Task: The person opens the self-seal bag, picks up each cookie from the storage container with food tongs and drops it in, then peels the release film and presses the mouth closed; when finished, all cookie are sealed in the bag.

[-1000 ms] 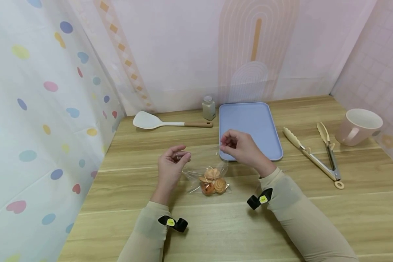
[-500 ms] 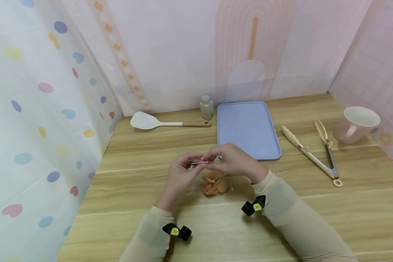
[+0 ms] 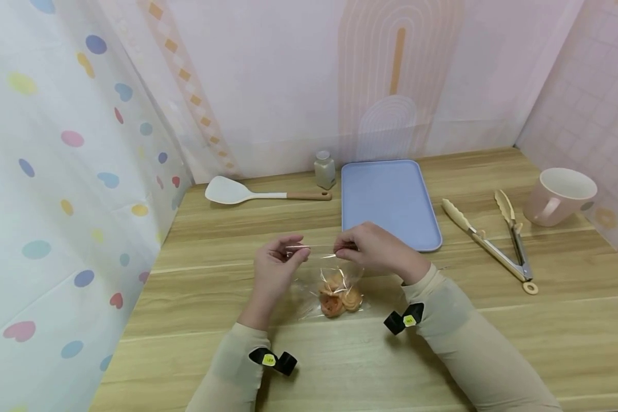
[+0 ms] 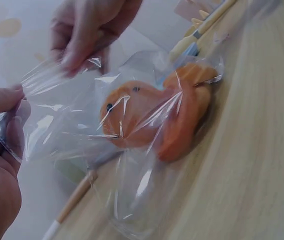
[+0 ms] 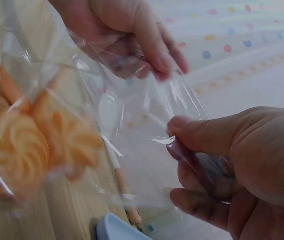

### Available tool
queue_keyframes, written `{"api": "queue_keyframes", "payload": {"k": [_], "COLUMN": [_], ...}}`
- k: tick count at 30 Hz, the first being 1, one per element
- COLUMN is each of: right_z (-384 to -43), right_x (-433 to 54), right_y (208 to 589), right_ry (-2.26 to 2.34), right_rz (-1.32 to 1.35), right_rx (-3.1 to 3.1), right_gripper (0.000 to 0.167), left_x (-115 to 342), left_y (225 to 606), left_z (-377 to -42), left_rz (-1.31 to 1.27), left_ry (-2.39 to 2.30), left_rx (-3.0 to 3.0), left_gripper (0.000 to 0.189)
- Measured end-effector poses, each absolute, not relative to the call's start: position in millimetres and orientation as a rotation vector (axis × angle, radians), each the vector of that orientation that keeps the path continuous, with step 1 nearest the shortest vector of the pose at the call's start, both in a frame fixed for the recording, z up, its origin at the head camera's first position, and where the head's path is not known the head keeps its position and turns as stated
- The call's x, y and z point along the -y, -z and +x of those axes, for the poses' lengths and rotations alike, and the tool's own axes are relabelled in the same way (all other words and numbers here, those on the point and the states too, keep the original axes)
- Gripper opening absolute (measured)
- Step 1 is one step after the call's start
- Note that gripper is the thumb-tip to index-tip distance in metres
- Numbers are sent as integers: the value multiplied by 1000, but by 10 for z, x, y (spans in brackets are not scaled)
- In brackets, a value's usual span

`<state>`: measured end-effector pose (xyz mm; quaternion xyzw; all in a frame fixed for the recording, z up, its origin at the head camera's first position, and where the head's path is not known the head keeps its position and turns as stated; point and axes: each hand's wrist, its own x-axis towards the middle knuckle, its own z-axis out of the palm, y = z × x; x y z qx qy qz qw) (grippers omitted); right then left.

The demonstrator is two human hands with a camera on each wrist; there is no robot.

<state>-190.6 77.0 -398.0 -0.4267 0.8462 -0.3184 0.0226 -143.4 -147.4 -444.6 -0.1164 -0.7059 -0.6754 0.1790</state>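
Note:
Between my hands stretches the mouth of a clear plastic bag (image 3: pixel 314 280), with several swirled cookies (image 3: pixel 340 297) in its lower part, near the table. My left hand (image 3: pixel 275 272) pinches one side of the bag's top edge between thumb and fingers. At the other side, my right hand (image 3: pixel 373 249) pinches the same edge, as the right wrist view also shows. The film is pulled taut from hand to hand. In the left wrist view the cookies (image 4: pixel 137 110) show through creased, shiny plastic.
Behind my right hand lies a blue tray (image 3: pixel 386 194). A small jar (image 3: pixel 325 170) and a white spatula (image 3: pixel 232 190) sit at the back. Spread tongs (image 3: pixel 504 257) and a pink mug (image 3: pixel 558 197) are on the right. A spotted curtain (image 3: pixel 72 200) hangs left.
A second ago my hands were apart at the bag's mouth. They came together over the cookies half a second ago, and now have parted again, drawing the top edge straight.

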Motion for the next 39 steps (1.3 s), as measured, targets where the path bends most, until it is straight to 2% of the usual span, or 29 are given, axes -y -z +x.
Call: {"api": "queue_keyframes", "payload": {"k": [10,21,29,39], "right_z": [-2027,-2113,-2124,-2106], "right_x": [-894,-934,-941,-871], "right_y": [4036,4135,4163,4191], "right_ry": [1073,1092,1070,1108], "right_rz": [-1199,-1028,-1030,-980], "right_rx": [-2629,-2541,-2660,-2681], "right_gripper": [15,22,19,19], "left_x": [1623,1664,1689,1707], "left_y": [4540,4632,4625,4607], "left_z": [-1543,-1621,-1634,-1646], "left_rz": [-131,-178,-50,28], "left_ry": [1995,2059,2018,1986], "left_rx": [1900,1868,1899,1931], "left_gripper": [20,13,22,16]}}
